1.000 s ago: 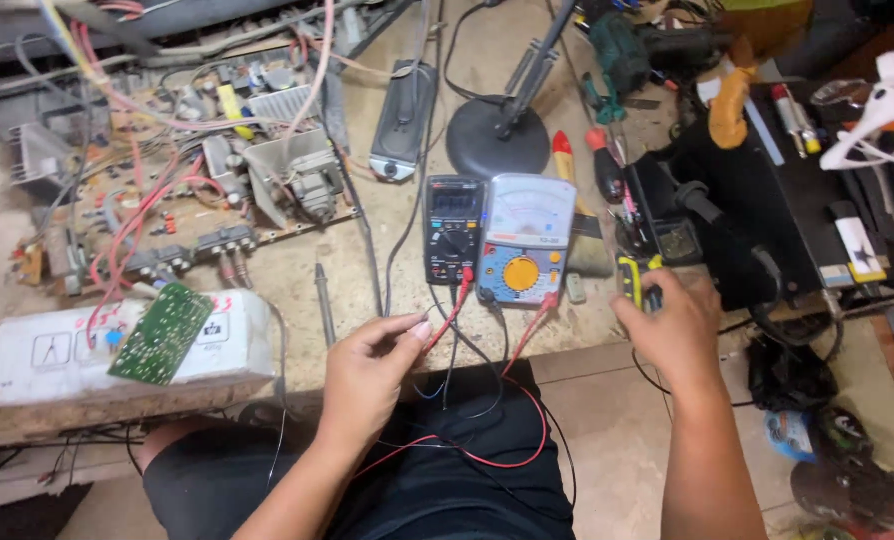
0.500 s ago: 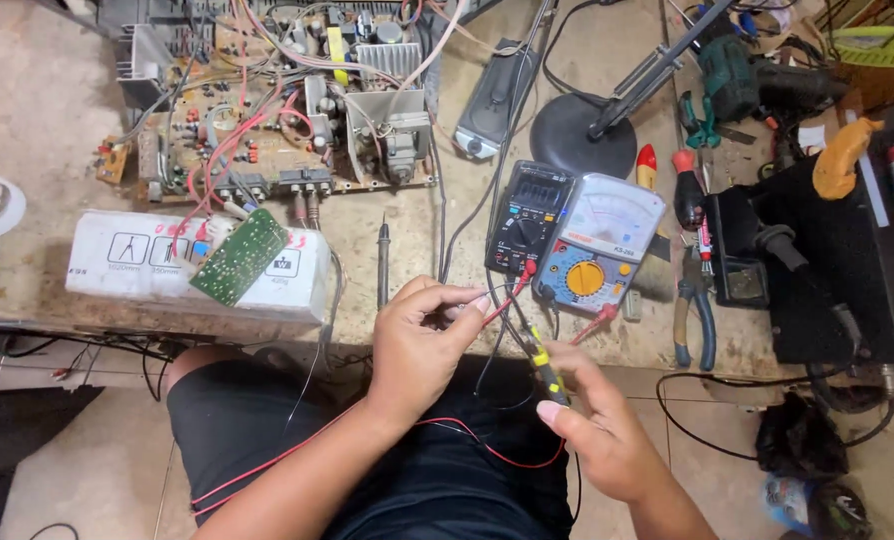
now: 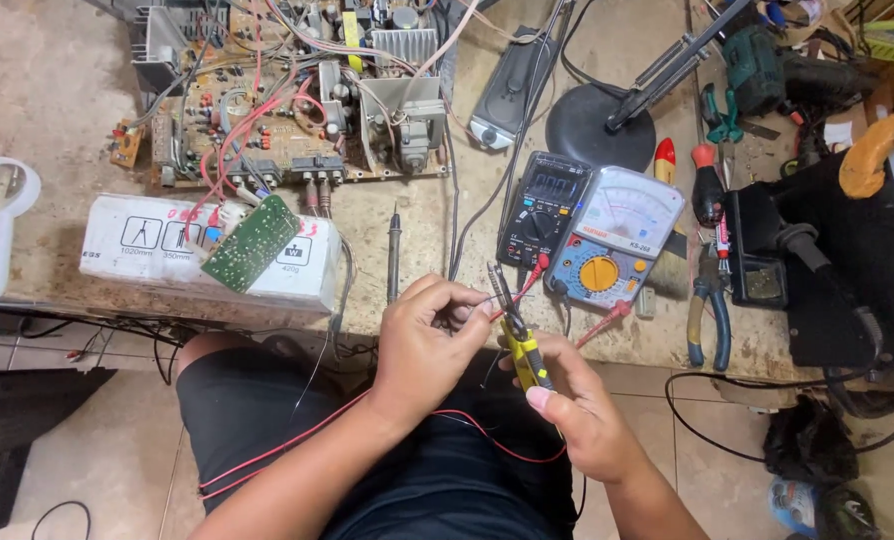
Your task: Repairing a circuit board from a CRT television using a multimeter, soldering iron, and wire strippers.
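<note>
Bright, soft light all over, and a sharp picture.

The light is even, with no strong glare. The pale tabletop (image 3: 57, 110) in the upper left looks brightest. Shadows are soft and small, just under the hands in the middle. The lower left, under the tabletop edge, is darker. The right edge is dark too. Lines bend a little near the corners.

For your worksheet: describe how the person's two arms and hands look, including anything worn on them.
Both forearms are bare, with no sleeves in view. The left hand and right hand wear no gloves, rings, watch or bracelets that can be seen. Fingernails are short and unpainted. No markings show on either arm. Dark shorts cover the lap below.
</note>
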